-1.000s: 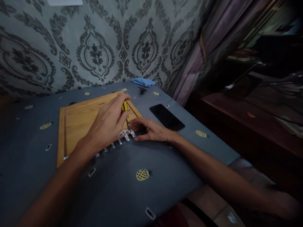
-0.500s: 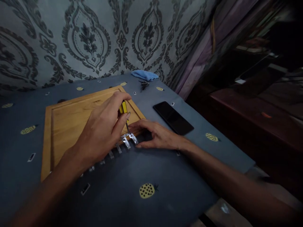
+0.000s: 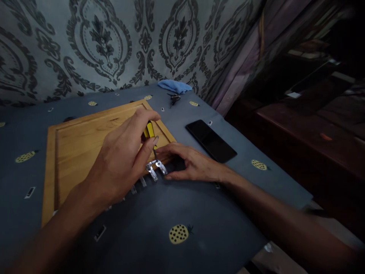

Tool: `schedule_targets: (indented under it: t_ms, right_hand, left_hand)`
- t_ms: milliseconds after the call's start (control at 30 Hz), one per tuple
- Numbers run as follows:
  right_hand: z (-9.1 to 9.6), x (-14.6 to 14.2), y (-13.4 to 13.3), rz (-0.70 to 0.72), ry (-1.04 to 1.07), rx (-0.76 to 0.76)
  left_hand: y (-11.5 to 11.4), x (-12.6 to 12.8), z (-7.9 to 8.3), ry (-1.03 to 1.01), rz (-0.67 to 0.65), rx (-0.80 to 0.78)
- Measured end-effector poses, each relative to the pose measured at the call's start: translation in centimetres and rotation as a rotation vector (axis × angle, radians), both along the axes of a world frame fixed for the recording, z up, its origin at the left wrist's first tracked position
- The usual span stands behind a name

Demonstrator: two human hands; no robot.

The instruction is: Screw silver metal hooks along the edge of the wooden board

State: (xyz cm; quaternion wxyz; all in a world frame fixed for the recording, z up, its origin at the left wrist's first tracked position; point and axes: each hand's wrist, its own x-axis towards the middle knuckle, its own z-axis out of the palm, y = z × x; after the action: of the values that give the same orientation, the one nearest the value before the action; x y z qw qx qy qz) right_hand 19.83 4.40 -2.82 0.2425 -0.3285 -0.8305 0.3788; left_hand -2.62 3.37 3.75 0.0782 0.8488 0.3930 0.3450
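My left hand (image 3: 122,148) is closed around the yellow-and-black handle of a screwdriver (image 3: 150,129), which stands nearly upright. Its tip meets a silver cabinet hinge (image 3: 161,166) at the near right corner of a wooden cabinet door (image 3: 82,148). My right hand (image 3: 194,163) curls about that corner, index finger on the wood and thumb at the outer end of the hinge. Several more metal hinges (image 3: 143,181) line the near edge of the door, some partly hidden behind my left hand and forearm.
A black phone (image 3: 211,140) lies right of the door on the blue pineapple-print tablecloth (image 3: 222,224). Farther back are a bunch of keys (image 3: 173,99) and a blue cloth (image 3: 174,86) by the patterned wall (image 3: 142,42). The table edge drops off at right.
The view has shifted slightly. Both hands keep their places at the hinge, with the screwdriver still upright on it; its handle looks slightly turned.
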Motion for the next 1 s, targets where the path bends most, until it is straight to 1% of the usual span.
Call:
schedule_targets:
  t_ms: [133, 200, 300, 367, 433, 533, 667, 733, 867, 1000]
  right_hand:
    - [0.08, 0.04, -0.04, 0.011, 0.018, -0.024]
    - [-0.01, 0.11, 0.00, 0.013, 0.016, 0.003]
    - [-0.19, 0.21, 0.10, 0.015, 0.001, 0.073]
    - [-0.27, 0.23, 0.15, 0.014, -0.003, 0.088]
    - [-0.27, 0.23, 0.16, 0.016, -0.002, 0.078]
    - [-0.16, 0.20, 0.14, 0.022, -0.012, 0.063]
    - [-0.04, 0.16, 0.11, 0.025, -0.012, 0.080]
    - [-0.03, 0.14, 0.11, 0.032, -0.003, 0.080]
    - [-0.02, 0.13, 0.13, 0.028, 0.001, 0.054]
    - [-0.01, 0.16, 0.14, 0.019, -0.012, 0.062]
  left_hand:
    - [-0.13, -0.02, 0.21, 0.006, -0.021, -0.012]
    - [-0.16, 0.08, 0.23, 0.015, -0.027, 0.015]
    - [-0.17, 0.32, 0.04, 0.003, -0.014, 0.108]
    - [-0.20, 0.47, -0.12, 0.001, 0.011, 0.113]
    - [-0.25, 0.57, -0.17, -0.009, 0.030, 0.100]
    - [-0.29, 0.55, -0.05, -0.050, 0.020, 0.079]
    - [-0.28, 0.27, 0.22, -0.093, -0.006, -0.045]
    - [-0.26, 0.18, 0.31, -0.084, -0.002, -0.071]
    - [-0.20, 0.40, 0.47, -0.043, 0.004, -0.031]
    - [-0.01, 0.89, 0.65, -0.033, -0.002, 0.025]
